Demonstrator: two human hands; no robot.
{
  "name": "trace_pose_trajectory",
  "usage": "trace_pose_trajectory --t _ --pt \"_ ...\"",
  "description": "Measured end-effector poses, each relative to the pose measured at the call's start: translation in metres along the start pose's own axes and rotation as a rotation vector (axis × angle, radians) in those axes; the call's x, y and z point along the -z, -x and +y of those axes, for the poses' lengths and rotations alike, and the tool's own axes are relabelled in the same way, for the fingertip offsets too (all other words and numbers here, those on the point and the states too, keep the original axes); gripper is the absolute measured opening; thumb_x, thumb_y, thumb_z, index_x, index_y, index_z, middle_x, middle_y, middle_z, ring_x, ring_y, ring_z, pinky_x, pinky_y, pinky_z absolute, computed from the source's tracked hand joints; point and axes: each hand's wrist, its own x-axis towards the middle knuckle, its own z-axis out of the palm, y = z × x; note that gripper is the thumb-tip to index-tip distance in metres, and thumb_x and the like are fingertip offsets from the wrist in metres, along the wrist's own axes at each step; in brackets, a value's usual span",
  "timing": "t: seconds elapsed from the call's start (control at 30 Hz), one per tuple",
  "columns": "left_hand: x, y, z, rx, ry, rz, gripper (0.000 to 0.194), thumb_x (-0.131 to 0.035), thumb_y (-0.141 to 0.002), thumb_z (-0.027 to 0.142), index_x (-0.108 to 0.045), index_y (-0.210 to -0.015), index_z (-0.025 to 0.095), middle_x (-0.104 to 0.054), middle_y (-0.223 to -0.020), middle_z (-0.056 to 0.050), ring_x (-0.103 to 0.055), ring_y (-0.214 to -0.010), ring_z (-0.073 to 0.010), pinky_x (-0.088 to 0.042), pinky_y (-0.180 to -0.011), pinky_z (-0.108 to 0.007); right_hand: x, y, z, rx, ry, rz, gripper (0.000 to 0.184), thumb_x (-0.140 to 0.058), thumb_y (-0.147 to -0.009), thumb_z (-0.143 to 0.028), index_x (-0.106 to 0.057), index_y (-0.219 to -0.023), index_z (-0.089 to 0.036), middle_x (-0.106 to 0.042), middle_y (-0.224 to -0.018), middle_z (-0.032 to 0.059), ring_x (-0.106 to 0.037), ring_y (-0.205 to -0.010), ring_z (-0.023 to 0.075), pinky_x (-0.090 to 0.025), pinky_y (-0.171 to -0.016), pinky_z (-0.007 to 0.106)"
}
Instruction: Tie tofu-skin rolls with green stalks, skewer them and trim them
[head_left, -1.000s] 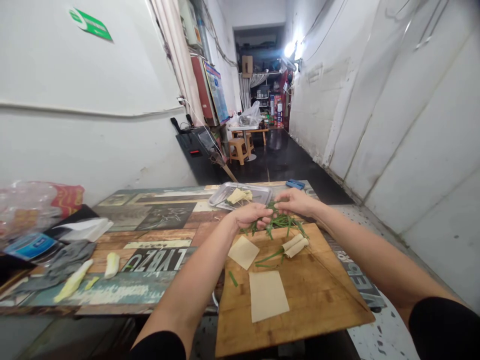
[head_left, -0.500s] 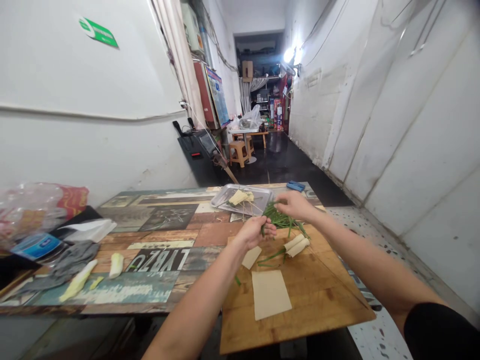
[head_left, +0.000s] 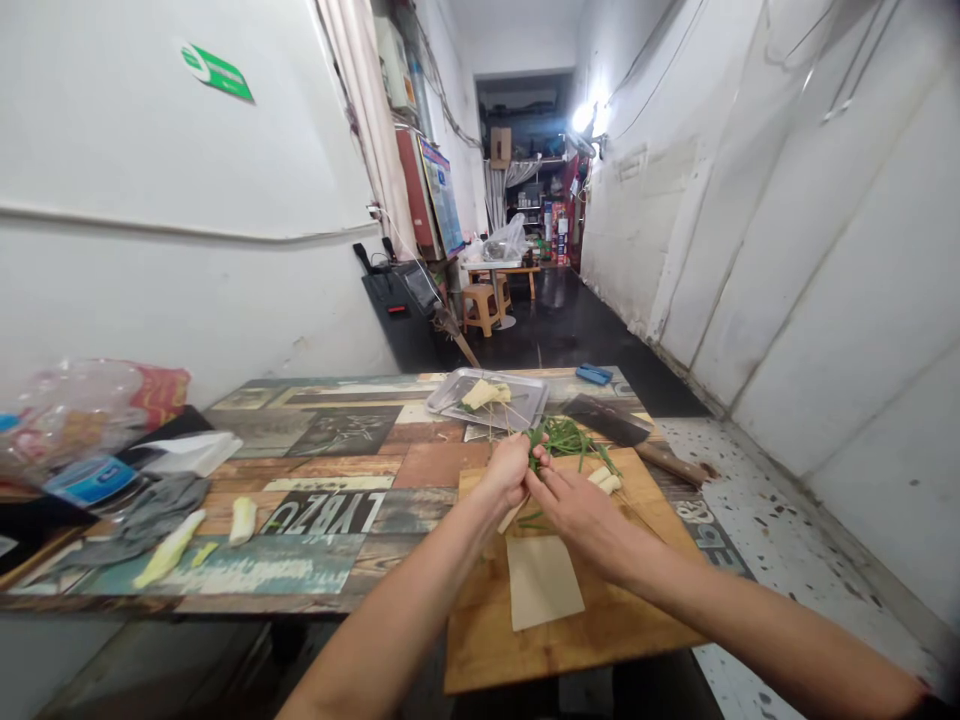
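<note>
My left hand (head_left: 509, 468) is closed on a small bunch of green chive stalks (head_left: 537, 457) above the wooden cutting board (head_left: 600, 625). My right hand (head_left: 577, 512) meets it from the right, fingertips pinching at the same stalks. A loose pile of chives (head_left: 571, 437) lies at the board's far edge. Two rolled tofu-skin pieces (head_left: 604, 480) sit just beyond my right hand. A flat beige tofu-skin sheet (head_left: 544, 595) lies on the board below my hands; another sheet is mostly hidden under them.
A metal tray (head_left: 457, 398) with yellowish pieces and skewers stands behind the board. A cleaver (head_left: 615, 424) with a wooden handle lies at the right. Pale vegetable scraps (head_left: 172, 545), a grey cloth (head_left: 154, 500) and plastic bags (head_left: 75, 420) lie at the table's left.
My right hand has come back from the chive pile to join my left hand. My left hand has lifted a small bunch of chives toward me. The cleaver has come into sight.
</note>
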Motion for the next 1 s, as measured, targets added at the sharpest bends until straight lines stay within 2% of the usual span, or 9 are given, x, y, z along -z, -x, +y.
trace_pose_trajectory --t 0.13,0.2,0.3,0.4,0.57,0.7,0.8,0.9,1.0 --pt "0.006 0.019 0.006 -0.031 -0.375 -0.201 0.016 -0.058 -0.083 0.024 -0.049 -0.071 0.017 -0.045 -0.051 0.005 -0.039 -0.042 -0.0065 -0.031 -0.042 -0.016 0.025 0.004 0.007 -0.187 -0.307 0.092 0.026 -0.052 -0.093 -0.023 -0.067 -0.114 -0.021 -0.068 -0.088 0.0081 -0.062 -0.080 0.0220 -0.054 -0.071 0.034" --pt "0.012 0.028 0.005 -0.041 -0.540 -0.273 0.022 -0.058 -0.085 0.030 -0.046 -0.070 0.018 -0.042 -0.050 0.006 -0.036 -0.041 -0.0067 -0.030 -0.041 -0.017 0.029 0.001 0.015 -0.293 -0.363 0.100 0.030 -0.063 -0.087 -0.025 -0.066 -0.117 -0.021 -0.067 -0.096 0.0092 -0.063 -0.087 0.0227 -0.055 -0.076 0.036" --pt "0.024 0.039 0.003 -0.003 -0.682 -0.405 0.035 -0.059 -0.085 0.047 -0.043 -0.069 0.019 -0.039 -0.052 0.007 -0.033 -0.043 -0.0060 -0.028 -0.041 -0.017 0.026 0.000 0.021 -0.258 -0.559 -0.006 0.042 -0.070 -0.082 -0.022 -0.065 -0.123 -0.023 -0.067 -0.111 0.0099 -0.064 -0.100 0.0217 -0.054 -0.087 0.036" --pt "0.035 0.049 0.002 0.083 -0.710 -0.544 0.049 -0.060 -0.080 0.062 -0.040 -0.066 0.019 -0.036 -0.055 0.007 -0.030 -0.046 -0.0050 -0.025 -0.042 -0.017 0.017 0.004 0.013 -0.252 -0.797 -0.043 0.032 -0.068 -0.083 -0.020 -0.070 -0.114 -0.025 -0.071 -0.110 0.0066 -0.066 -0.100 0.0194 -0.052 -0.092 0.034" --pt "0.043 0.061 0.008 0.143 -0.683 -0.595 0.045 -0.067 -0.077 0.058 -0.046 -0.081 0.019 -0.040 -0.060 0.007 -0.033 -0.049 -0.0055 -0.027 -0.046 -0.017 0.003 0.018 -0.012 -0.517 -0.956 0.138 0.022 -0.070 -0.079 -0.023 -0.075 -0.100 -0.024 -0.072 -0.107 0.0063 -0.065 -0.101 0.0199 -0.052 -0.091 0.035" --pt "0.048 0.073 0.009 0.235 -0.589 -0.655 0.041 -0.072 -0.076 0.051 -0.052 -0.090 0.018 -0.047 -0.065 0.004 -0.038 -0.054 -0.0071 -0.030 -0.049 -0.018 -0.001 0.026 -0.017 -0.622 -1.244 -0.008 0.015 -0.071 -0.076 -0.029 -0.075 -0.087 -0.020 -0.073 -0.089 0.0062 -0.068 -0.082 0.0176 -0.055 -0.076 0.030" --pt "0.056 0.084 -0.003 0.056 -0.702 -0.578 0.033 -0.067 -0.081 0.046 -0.065 -0.094 0.017 -0.060 -0.076 -0.003 -0.046 -0.059 -0.0096 -0.038 -0.055 -0.020 -0.002 0.031 -0.017 -0.645 -1.334 -0.084 0.016 -0.071 -0.075 -0.035 -0.073 -0.078 -0.019 -0.071 -0.079 0.0047 -0.064 -0.069 0.0147 -0.053 -0.064 0.027" --pt "0.067 0.097 -0.030 -0.307 -0.832 -0.312 0.021 -0.066 -0.083 0.036 -0.075 -0.092 0.020 -0.070 -0.089 -0.008 -0.060 -0.076 -0.0171 -0.049 -0.072 -0.027 -0.006 0.040 -0.020 -0.618 -1.266 -0.058 0.018 -0.072 -0.075 -0.037 -0.072 -0.075 -0.019 -0.070 -0.079 0.0054 -0.063 -0.068 0.0142 -0.051 -0.061 0.025" --pt "0.077 0.110 -0.058 -0.493 -0.798 -0.120 0.015 -0.070 -0.080 0.028 -0.079 -0.093 0.025 -0.073 -0.101 -0.009 -0.065 -0.096 -0.0228 -0.052 -0.088 -0.035 -0.010 0.052 -0.025 -0.551 -1.213 -0.036 0.016 -0.069 -0.079 -0.035 -0.073 -0.075 -0.020 -0.071 -0.081 0.0059 -0.065 -0.072 0.0148 -0.052 -0.064 0.026"
